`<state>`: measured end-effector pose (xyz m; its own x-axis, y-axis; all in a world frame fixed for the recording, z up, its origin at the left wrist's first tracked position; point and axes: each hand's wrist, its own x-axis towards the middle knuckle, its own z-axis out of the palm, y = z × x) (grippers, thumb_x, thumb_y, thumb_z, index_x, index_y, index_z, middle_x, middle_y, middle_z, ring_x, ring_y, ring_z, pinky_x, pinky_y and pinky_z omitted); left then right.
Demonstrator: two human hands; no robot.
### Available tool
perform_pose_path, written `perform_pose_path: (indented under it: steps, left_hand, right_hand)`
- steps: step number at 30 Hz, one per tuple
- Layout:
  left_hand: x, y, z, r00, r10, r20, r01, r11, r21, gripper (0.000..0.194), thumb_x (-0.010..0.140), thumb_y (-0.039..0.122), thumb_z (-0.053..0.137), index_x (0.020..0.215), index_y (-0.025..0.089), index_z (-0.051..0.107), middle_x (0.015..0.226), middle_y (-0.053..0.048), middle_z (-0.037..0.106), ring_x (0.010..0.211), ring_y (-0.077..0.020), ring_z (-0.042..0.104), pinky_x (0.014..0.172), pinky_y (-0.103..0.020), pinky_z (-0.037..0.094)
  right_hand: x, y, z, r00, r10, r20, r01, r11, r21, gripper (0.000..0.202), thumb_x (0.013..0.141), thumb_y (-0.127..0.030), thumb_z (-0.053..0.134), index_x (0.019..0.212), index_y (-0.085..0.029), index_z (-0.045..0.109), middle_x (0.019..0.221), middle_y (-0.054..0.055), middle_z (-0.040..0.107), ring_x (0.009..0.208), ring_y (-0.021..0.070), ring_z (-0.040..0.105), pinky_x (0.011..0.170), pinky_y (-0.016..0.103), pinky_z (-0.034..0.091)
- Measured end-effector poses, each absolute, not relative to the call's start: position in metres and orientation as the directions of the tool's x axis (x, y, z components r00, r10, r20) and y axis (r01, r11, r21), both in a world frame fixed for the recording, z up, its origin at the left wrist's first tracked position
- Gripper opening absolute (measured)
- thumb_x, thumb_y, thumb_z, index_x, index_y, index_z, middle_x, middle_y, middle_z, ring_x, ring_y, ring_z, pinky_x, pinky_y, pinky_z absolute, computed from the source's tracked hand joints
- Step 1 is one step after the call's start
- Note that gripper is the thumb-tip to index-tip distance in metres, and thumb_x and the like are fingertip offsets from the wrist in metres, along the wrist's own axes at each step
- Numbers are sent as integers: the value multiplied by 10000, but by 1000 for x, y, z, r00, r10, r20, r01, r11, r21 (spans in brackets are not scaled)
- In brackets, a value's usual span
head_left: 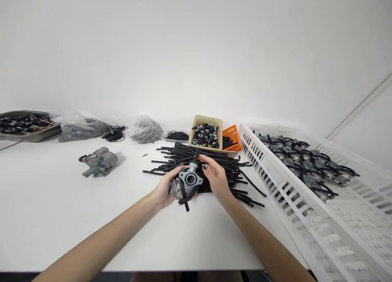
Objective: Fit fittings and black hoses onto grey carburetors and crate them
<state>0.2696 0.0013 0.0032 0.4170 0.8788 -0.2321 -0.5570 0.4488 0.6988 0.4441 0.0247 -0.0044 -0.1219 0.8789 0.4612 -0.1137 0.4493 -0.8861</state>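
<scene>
A metal carburetor (190,178) with a black hose looped at its lower side is held above the front edge of a pile of black hoses (235,172). My left hand (167,188) is wrapped round its left side. My right hand (216,176) is closed at its upper right, with thumb and forefinger at the black cap (196,155) on top; the exact contact is too small to tell. A second carburetor (99,161) lies on the white table (128,225) to the left.
A white crate (281,192) with several carburetors stands at the right. Along the wall are a cream bin (194,141) of caps, an orange basket (233,132), plastic bags (145,129) of small parts and a metal tray (45,134).
</scene>
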Motion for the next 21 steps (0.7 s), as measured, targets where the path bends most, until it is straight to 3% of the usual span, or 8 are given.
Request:
perform_pose_path:
  steps: [7,14,21]
  left_hand:
    - [269,-1,-1,535,804,-260,-441,528,726,312,957,334,470,1156,120,580,808,-115,740,637,-276,723,623,-489,617]
    - [269,-2,0,524,798,-297,-414,543,730,324,961,334,453,1175,117,561,771,-111,735,606,-270,716,595,-467,614]
    - [269,-1,1,524,794,-307,-365,536,762,383,956,366,443,1226,108,527,745,-124,738,583,-274,718,528,-371,585]
  right_hand:
    - [450,26,3,-159,858,488,-128,472,-872,302,820,-520,710,836,-222,752,1111,84,682,1017,241,623,844,364,536]
    - [449,26,4,-182,854,488,-160,464,-871,324,824,-533,704,794,-211,721,1065,80,654,839,185,580,694,304,506]
    - [447,26,3,-188,850,492,-152,470,-870,347,839,-554,676,799,-210,706,1057,81,651,882,201,584,690,301,495]
